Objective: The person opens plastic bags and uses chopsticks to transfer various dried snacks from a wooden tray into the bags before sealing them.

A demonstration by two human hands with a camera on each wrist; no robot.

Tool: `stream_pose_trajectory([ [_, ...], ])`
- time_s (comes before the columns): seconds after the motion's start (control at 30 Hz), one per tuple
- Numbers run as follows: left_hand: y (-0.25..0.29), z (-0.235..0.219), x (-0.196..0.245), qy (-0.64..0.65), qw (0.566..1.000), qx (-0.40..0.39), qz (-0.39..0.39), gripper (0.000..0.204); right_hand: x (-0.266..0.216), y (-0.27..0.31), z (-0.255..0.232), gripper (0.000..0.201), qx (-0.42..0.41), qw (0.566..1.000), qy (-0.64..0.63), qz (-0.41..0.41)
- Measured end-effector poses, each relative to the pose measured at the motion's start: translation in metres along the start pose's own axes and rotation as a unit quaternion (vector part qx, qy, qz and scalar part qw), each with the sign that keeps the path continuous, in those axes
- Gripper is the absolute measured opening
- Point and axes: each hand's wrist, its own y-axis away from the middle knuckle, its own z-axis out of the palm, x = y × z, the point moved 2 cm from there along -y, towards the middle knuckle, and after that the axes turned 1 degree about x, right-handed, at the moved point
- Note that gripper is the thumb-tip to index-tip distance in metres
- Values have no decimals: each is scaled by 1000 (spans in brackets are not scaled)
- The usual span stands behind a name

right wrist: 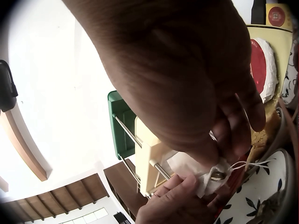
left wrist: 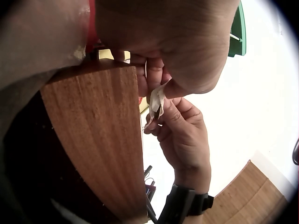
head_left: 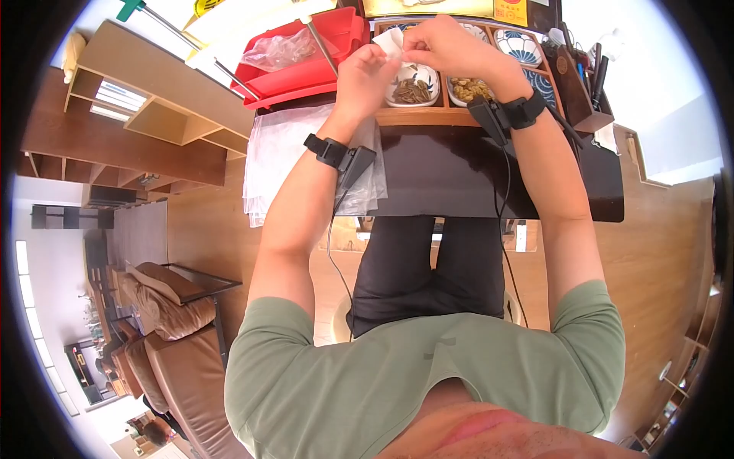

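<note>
A small white drawstring bag [head_left: 388, 42] is held between both hands above the divided wooden tray [head_left: 413, 116]. My left hand [head_left: 363, 80] pinches one side of it. My right hand [head_left: 447, 47] pinches the other side near the top. In the right wrist view, white strings [right wrist: 254, 163] trail from the bag's mouth, with something dark showing inside. The left wrist view has the bag [left wrist: 157, 100] creased between the fingertips. Below the hands, a leaf-patterned dish [head_left: 428, 74] holds brown dried pieces [head_left: 413, 92]. Another dish holds yellowish pieces [head_left: 468, 88] under my right wrist.
A red bin [head_left: 267, 90] with a clear plastic bag [head_left: 283, 50] stands left of the tray. Flat clear bags [head_left: 283, 164] overlap the dark table's [head_left: 436, 168] left edge. A wooden pen holder [head_left: 569, 88] stands at the right. Patterned dishes [head_left: 518, 47] sit farther back.
</note>
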Motion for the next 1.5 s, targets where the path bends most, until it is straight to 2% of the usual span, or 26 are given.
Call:
stream_pose_trajectory([
  [0.13,-3,-2,-12,13,999,-12,34,12,-4,0,-3,15,-5,1000,-8,-5],
  [0.23,-2,3,-8,31,999,4,40,22,-4,-1,-5,15,-1,1000,-16,-3],
  [0.27,-3,4,-8,33,998,18,51,14,-5,-1,-6,15,-1,1000,-16,-2],
  [0.37,-4,0,-12,22,998,17,54,18,-5,-1,-6,15,1,1000,-7,-9],
  [0.4,-4,-1,-15,10,999,2,47,33,-4,-1,-4,15,5,1000,-5,-22],
  [0.43,-5,-3,-17,9,999,2,47,33,-2,-1,-3,15,8,999,-2,-35],
  [0.53,-6,-3,-17,21,999,-16,39,28,4,0,2,14,22,999,4,-43],
  [0.6,-4,-1,-10,-44,994,-19,93,18,-1,-2,1,14,19,999,11,-41],
  [0.63,-3,0,-8,-44,994,-17,94,18,-4,-2,-1,14,17,999,17,-39],
  [0.73,1,0,0,-25,997,0,71,14,-9,-1,-6,13,0,1000,10,-14],
  [0.8,2,-1,7,-118,992,19,37,15,-6,0,-4,12,1,1000,8,-23],
  [0.93,-5,-3,-8,-120,991,27,50,14,-11,1,-6,11,1,999,-15,-38],
  [1.0,-7,1,-8,-24,997,38,63,11,-13,-1,-7,12,8,998,-8,-63],
  [1.07,-6,-4,-20,-65,994,26,78,6,-17,-3,-11,12,8,999,18,-28],
  [1.13,-5,3,-15,38,995,48,84,21,-29,-4,-19,16,18,999,29,-6],
  [1.17,-3,-1,-10,-6,997,18,69,18,-31,-2,-19,17,88,996,-33,9],
  [1.2,0,-2,-10,-3,997,22,75,18,-29,-1,-20,19,157,983,-96,23],
  [1.23,1,1,-12,46,996,-14,78,15,-25,-1,-20,20,171,982,-66,-44],
  [1.27,1,3,-10,94,991,-50,83,13,-30,0,-24,20,169,983,-60,-50],
  [1.33,4,5,6,116,987,-66,95,11,-37,5,-22,19,30,982,-154,105],
  [1.37,6,5,11,119,988,-71,74,11,-28,8,-17,20,26,980,-145,137],
  [1.4,6,4,15,122,988,-77,53,12,-30,9,-16,20,24,981,-141,134],
  [1.47,2,1,17,108,990,-71,55,12,-39,20,-13,18,122,969,-125,175],
  [1.5,-1,0,17,92,992,-69,55,13,-47,25,-9,16,162,948,-207,177],
])
